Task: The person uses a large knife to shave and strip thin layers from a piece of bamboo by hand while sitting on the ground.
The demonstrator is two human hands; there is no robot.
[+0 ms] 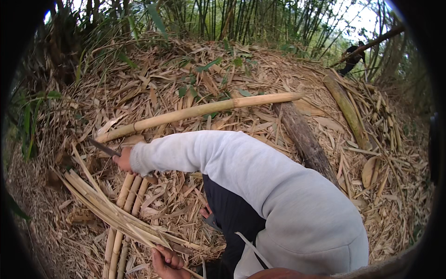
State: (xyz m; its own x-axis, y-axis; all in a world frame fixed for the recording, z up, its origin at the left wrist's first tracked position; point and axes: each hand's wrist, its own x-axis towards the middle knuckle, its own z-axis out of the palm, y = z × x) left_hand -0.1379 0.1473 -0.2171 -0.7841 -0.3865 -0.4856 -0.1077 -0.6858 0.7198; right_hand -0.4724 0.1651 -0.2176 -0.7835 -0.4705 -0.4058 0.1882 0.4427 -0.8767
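My right arm, in a grey sleeve, reaches across to the left. Its hand [124, 160] is closed around a knife [103, 148], whose dark blade points up and left, near the end of a long bamboo pole [195, 111]. Low in the view, my left hand [168, 263] is closed on a split bamboo strip [147, 242]. That strip runs up and left along a bundle of pale split strips [100, 204]. Beneath the bundle lie several thin round bamboo poles [126, 189], side by side. My fingers partly hide the knife's handle.
A dark weathered log [304, 137] lies under the long pole's right end. Farther right are a greenish bamboo length [346, 109] and piled stalks [388, 118]. Dry leaves cover the ground. My sandalled foot [206, 214] is near the middle. A dark-clothed person [354, 58] is at the far right.
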